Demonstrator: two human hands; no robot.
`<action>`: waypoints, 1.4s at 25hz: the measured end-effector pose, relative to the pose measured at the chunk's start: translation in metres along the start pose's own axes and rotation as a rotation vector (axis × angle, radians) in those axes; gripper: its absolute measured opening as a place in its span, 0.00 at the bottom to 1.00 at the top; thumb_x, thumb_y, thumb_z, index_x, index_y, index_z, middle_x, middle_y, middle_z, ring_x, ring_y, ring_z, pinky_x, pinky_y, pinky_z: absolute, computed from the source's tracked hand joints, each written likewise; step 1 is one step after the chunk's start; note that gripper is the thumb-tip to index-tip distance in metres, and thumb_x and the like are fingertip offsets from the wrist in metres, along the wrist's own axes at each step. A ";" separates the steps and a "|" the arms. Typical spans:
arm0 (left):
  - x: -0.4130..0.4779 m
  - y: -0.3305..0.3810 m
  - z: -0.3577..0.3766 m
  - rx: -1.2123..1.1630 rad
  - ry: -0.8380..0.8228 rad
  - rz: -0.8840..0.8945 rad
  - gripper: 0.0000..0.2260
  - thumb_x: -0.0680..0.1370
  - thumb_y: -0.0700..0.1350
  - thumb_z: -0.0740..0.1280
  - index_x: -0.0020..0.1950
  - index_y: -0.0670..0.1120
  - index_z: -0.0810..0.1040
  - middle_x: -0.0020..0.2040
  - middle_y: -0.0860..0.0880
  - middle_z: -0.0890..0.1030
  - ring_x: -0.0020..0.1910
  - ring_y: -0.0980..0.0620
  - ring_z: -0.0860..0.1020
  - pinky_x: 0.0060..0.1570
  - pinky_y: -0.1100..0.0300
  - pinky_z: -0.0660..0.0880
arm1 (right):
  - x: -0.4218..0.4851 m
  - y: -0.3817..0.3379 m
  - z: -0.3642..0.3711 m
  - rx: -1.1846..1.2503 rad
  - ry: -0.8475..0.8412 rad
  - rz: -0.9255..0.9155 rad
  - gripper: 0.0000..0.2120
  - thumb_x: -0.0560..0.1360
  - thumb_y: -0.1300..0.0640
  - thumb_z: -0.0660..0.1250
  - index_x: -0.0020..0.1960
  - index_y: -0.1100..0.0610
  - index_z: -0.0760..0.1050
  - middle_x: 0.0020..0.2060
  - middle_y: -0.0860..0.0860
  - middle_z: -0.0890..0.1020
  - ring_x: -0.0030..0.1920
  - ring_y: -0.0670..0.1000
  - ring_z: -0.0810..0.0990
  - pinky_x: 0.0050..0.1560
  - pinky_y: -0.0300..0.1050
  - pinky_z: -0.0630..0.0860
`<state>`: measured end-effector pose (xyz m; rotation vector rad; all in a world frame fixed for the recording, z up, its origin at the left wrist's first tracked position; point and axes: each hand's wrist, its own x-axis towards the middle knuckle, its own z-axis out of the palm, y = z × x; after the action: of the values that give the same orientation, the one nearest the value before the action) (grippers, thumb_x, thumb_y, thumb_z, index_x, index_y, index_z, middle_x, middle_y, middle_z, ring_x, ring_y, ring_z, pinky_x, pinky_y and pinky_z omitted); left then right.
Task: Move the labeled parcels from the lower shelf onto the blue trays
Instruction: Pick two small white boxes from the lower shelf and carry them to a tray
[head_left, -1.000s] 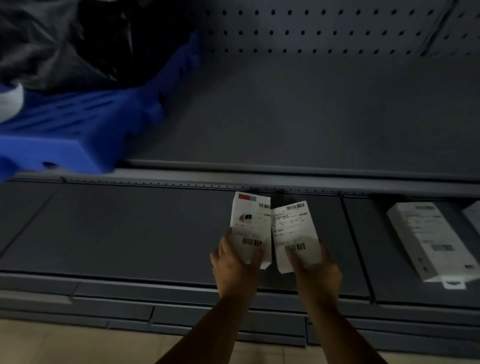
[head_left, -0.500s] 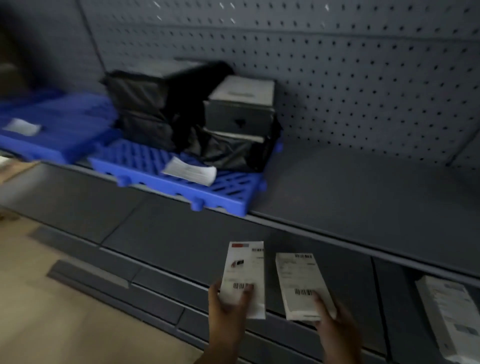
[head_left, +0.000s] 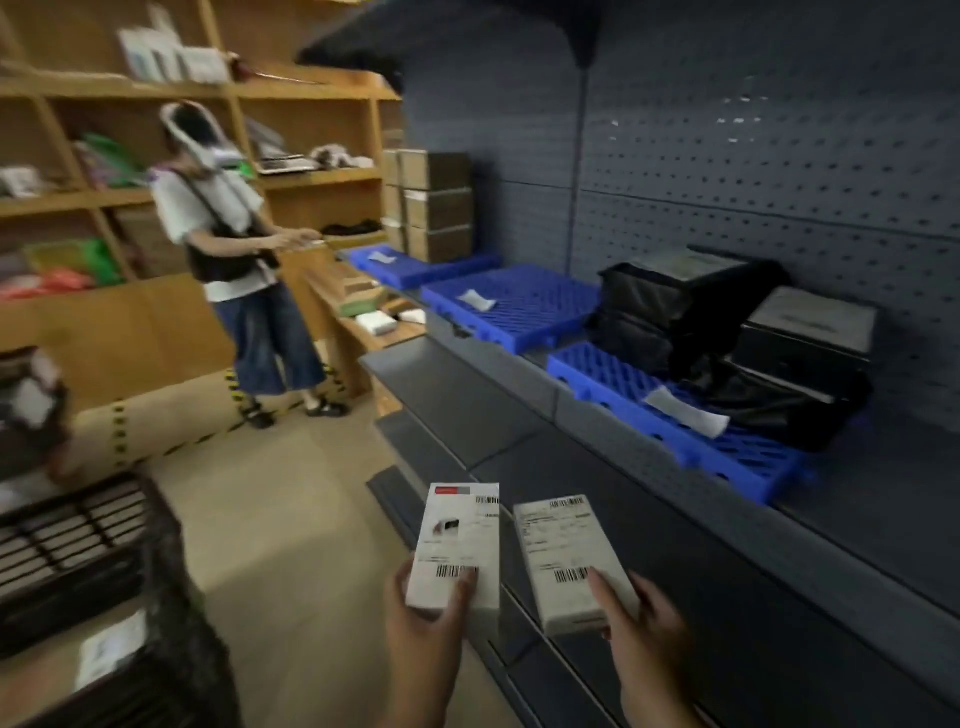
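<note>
A white labeled parcel (head_left: 460, 545) gripped in the left hand (head_left: 423, 631), another (head_left: 569, 561) in the right hand (head_left: 647, 631), blue trays (head_left: 524, 306) beyond

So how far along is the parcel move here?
Possibly done: black-wrapped parcels sit on the nearest blue tray. In hand: the left hand grips one white labeled box, the right hand a second box. Left: placing both; the middle blue tray has bare space.

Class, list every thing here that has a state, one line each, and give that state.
Left hand: grips left parcel, label up.
Right hand: grips right parcel, label up.
Nearest blue tray: bears black bags, paper slip.
Middle blue tray: bears one small slip.
</note>
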<state>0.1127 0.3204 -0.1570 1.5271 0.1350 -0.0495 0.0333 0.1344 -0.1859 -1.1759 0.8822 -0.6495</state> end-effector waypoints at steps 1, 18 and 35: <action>0.007 0.007 -0.014 -0.012 0.034 0.017 0.25 0.70 0.40 0.80 0.64 0.44 0.74 0.52 0.45 0.85 0.44 0.56 0.82 0.33 0.76 0.74 | -0.004 -0.002 0.017 -0.006 -0.034 -0.032 0.13 0.70 0.61 0.81 0.50 0.54 0.81 0.48 0.57 0.87 0.49 0.59 0.86 0.53 0.58 0.83; 0.207 0.082 -0.103 -0.114 0.035 0.094 0.28 0.71 0.54 0.79 0.65 0.60 0.68 0.54 0.56 0.82 0.50 0.57 0.83 0.35 0.65 0.80 | 0.003 -0.069 0.239 -0.005 -0.186 -0.303 0.09 0.69 0.53 0.81 0.47 0.46 0.85 0.43 0.45 0.89 0.42 0.46 0.89 0.37 0.41 0.84; 0.436 0.228 0.104 -0.186 -0.284 0.181 0.27 0.71 0.53 0.79 0.65 0.56 0.71 0.52 0.56 0.82 0.46 0.57 0.82 0.33 0.62 0.79 | 0.202 -0.222 0.331 0.212 0.320 -0.394 0.09 0.70 0.52 0.81 0.46 0.53 0.83 0.40 0.50 0.88 0.37 0.48 0.88 0.39 0.47 0.85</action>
<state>0.5778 0.2496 0.0209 1.3264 -0.2200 -0.1057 0.4240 0.0730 0.0222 -1.0763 0.8261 -1.2483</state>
